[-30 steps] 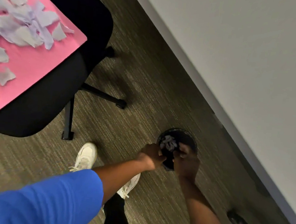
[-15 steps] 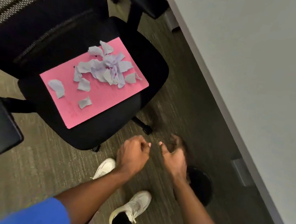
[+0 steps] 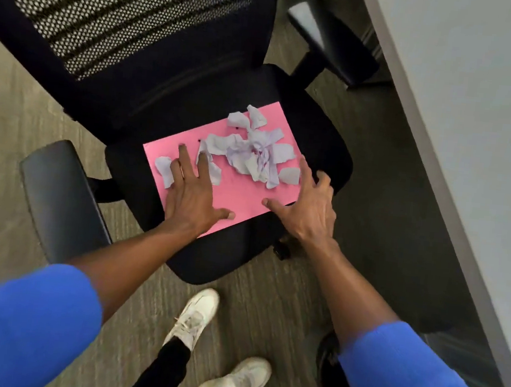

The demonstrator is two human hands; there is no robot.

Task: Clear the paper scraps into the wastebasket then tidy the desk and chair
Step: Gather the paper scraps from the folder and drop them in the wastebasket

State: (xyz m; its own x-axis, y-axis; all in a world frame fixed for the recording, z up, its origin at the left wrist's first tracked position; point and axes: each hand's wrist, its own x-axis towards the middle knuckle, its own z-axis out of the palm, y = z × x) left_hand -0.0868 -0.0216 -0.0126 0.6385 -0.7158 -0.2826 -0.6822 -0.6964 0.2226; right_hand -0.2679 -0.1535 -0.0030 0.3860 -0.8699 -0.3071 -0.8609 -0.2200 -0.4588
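Note:
A pink sheet lies on the seat of a black office chair. Several pale lilac paper scraps are heaped on it, with one loose scrap at its left end. My left hand rests flat on the sheet's left part, fingers spread and touching scraps. My right hand is open over the sheet's right corner, fingers apart beside another scrap. The black wastebasket stands on the floor at the lower right, mostly hidden behind my right arm.
The chair has a mesh back and two armrests, the near armrest at left and the far armrest by the desk. A grey desk fills the right side. My white shoes stand on carpet below the seat.
Both hands left the wastebasket on the floor and rose to the chair seat. They now lie open on the pink sheet beside the scraps; the view swung up to the chair.

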